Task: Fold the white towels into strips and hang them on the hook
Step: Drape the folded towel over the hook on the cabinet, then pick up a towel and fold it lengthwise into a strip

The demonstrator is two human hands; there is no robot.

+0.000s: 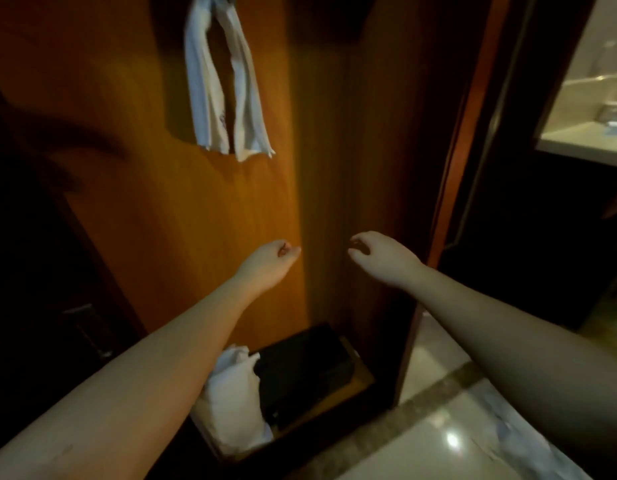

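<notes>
A white towel (224, 88), folded into a long strip, hangs doubled over from a hook at the top of the wooden wall panel (154, 209); the hook itself is cut off by the frame's upper edge. Below, a bunched white towel (230, 393) lies low in the wooden alcove. My left hand (270, 263) and my right hand (379, 254) are both stretched forward at mid height, well under the hanging towel. Their fingers are loosely curled downward and hold nothing. The two hands are apart, with a gap between them.
A black box (300, 368) sits on the low shelf beside the bunched towel. A wooden door frame (462, 133) stands at the right, with a lit bathroom counter (584, 140) beyond it. Glossy tiled floor (438, 445) lies at the lower right.
</notes>
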